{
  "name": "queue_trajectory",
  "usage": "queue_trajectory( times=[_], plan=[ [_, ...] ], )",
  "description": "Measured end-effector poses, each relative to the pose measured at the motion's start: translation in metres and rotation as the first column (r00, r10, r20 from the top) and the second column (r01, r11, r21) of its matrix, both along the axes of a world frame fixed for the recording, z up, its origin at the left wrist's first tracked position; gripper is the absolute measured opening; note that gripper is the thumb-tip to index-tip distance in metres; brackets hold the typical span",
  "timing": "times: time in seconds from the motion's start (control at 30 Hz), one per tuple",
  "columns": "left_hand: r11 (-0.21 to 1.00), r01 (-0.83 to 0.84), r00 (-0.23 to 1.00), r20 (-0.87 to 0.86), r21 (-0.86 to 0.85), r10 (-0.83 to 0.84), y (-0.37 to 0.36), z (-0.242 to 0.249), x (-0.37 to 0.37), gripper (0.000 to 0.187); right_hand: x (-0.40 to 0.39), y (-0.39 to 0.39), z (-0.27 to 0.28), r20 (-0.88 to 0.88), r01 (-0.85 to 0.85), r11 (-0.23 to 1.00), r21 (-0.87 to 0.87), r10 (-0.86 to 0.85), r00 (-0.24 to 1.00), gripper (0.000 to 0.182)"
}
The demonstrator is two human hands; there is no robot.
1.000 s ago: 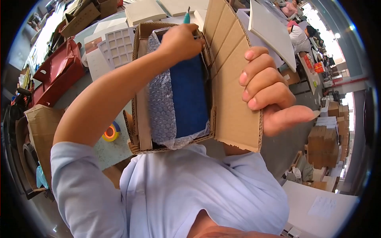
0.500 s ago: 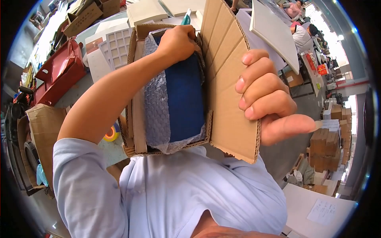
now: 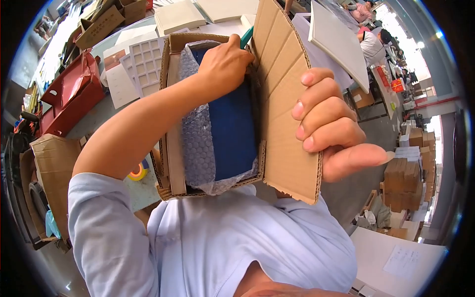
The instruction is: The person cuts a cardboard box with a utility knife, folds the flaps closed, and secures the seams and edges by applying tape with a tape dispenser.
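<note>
An open cardboard box [image 3: 173, 119] is tilted up against my chest. Inside it lies a dark blue block-shaped item [image 3: 235, 136], partly wrapped in bubble wrap [image 3: 198, 148]. My left hand [image 3: 225, 62] reaches over the far end of the box. Its fingers are closed on a teal tool [image 3: 246, 37] that looks like a utility knife, mostly hidden by the hand and the flap. On the right, a creased cardboard flap [image 3: 284, 104] stands open. My right hand [image 3: 331, 119] has its fingers curled over the flap's outer edge, thumb to the outside.
Behind the box, a table holds window-cut card sheets [image 3: 146, 62], pale thick boards [image 3: 179, 17] and a red box [image 3: 71, 94]. A tape roll [image 3: 139, 171] lies left of the box. Cartons [image 3: 403, 175] are stacked at right. Other people [image 3: 372, 47] sit at the far right.
My left hand has shifted slightly right and down, toward the flap. The teal tool has turned from pointing up to leaning right at the flap. My right hand keeps its hold.
</note>
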State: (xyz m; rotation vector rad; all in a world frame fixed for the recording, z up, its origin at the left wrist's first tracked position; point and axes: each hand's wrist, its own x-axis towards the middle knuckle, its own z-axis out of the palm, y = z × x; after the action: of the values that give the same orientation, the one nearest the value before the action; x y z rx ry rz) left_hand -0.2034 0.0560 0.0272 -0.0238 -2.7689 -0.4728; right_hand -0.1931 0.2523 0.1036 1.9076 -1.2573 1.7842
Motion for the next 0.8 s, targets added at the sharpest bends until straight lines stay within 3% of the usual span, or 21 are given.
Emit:
queue_trajectory(
  times=[0.17,0.23,0.33,0.57,0.67,0.7,0.8],
  plan=[
    [0.998,0.019,0.996,-0.089,0.055,-0.014,0.001,-0.007,0.007,0.009,0.0,0.003,0.001,0.001,-0.011,1.0,0.009,0.011,1.0,0.082],
    [0.991,-0.083,0.997,0.016,0.106,0.082,0.009,0.0,0.019,0.01,-0.001,0.003,0.002,-0.003,-0.01,1.0,0.012,0.01,1.0,0.082],
    [0.991,-0.072,0.994,0.095,0.109,0.062,0.01,0.012,0.039,0.011,-0.001,0.002,0.0,-0.003,-0.014,1.0,0.019,0.014,1.0,0.081],
    [0.968,-0.143,0.986,0.118,0.207,0.121,0.0,0.062,0.102,0.014,0.0,0.001,0.001,0.001,-0.002,1.0,0.029,0.002,1.0,0.082],
    [0.965,-0.201,0.968,-0.119,0.169,0.222,-0.031,0.069,0.133,0.019,-0.002,-0.004,-0.001,-0.013,-0.023,0.999,0.033,0.023,1.0,0.083],
    [0.942,-0.292,0.932,-0.17,0.168,0.319,-0.043,0.065,0.146,0.021,-0.001,-0.006,-0.004,-0.002,-0.03,1.0,-0.006,0.03,1.0,0.083],
    [0.864,-0.442,0.838,-0.231,0.242,0.494,-0.09,0.034,0.19,0.028,-0.002,-0.008,-0.001,-0.029,0.006,1.0,0.01,-0.005,1.0,0.081]
  ],
)
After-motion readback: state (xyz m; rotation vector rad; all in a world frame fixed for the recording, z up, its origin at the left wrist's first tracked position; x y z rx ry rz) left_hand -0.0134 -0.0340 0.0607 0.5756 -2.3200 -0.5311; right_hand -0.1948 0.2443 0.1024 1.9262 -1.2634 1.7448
